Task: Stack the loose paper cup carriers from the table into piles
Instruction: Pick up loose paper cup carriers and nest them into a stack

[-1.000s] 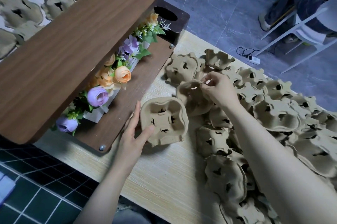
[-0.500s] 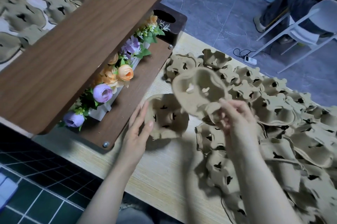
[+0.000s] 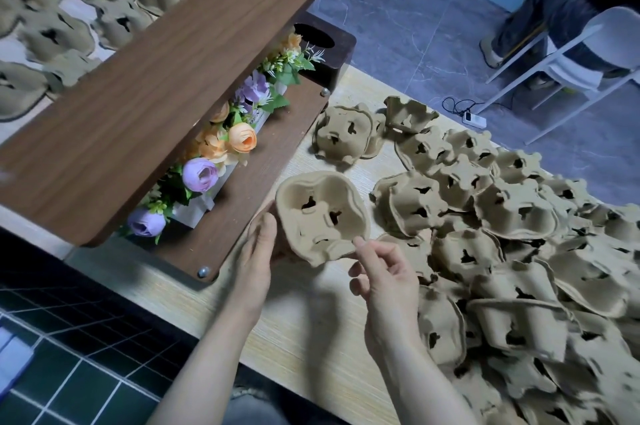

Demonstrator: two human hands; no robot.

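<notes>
A wooden shelf unit [image 3: 145, 85] runs diagonally from the lower left toward the upper middle of the frame, its top board overhanging a lower board that carries a row of artificial flowers [image 3: 221, 151] in orange and purple. At its far end stands a dark box [image 3: 327, 50] with a round hole in its top. This unit sits just left of the working spot and hems it in on that side. Beyond it, in the upper left, more carriers [image 3: 69, 9] lie spread on another surface. On the grey floor at upper right are a white chair [image 3: 588, 57], a person's legs behind it, and a power strip [image 3: 475, 119] with its cable. The right half of the light wooden table [image 3: 311, 331] is covered by a loose heap of carriers [image 3: 519, 251], lying overlapped at all angles. In the middle of the frame sits the stack of carriers [image 3: 320, 217], cup wells facing up and tipped toward the camera, its long axis running from upper left to lower right. The left hand [image 3: 258, 248] rests against the stack's left side with fingers straight. The right hand [image 3: 384, 277] sits just below the stack's lower edge, fingers loosely curled, thumb tip touching the rim and gripping nothing.
</notes>
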